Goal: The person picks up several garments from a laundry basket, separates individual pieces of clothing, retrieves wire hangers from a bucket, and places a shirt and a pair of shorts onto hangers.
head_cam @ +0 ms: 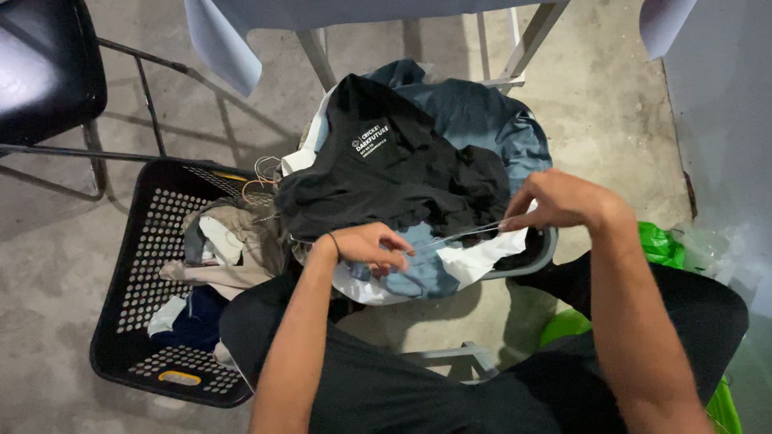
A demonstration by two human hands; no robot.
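Thread [462,235] stretches taut between left hand [374,245] and right hand [559,201], both pinched on it, above a grey basket [540,251] heaped with clothes [394,161]; black crate [137,265] beside holds more.

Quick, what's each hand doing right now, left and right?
Left hand: closed, pinching one end of a thin pale thread above the pile of clothes.
Right hand: closed, pinching the thread's other end, pulled taut.

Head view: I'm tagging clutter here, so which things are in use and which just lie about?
In use: left hand, right hand, thin thread stretched between them, black shirt.
Lying about: black basket, black chair, green bag.
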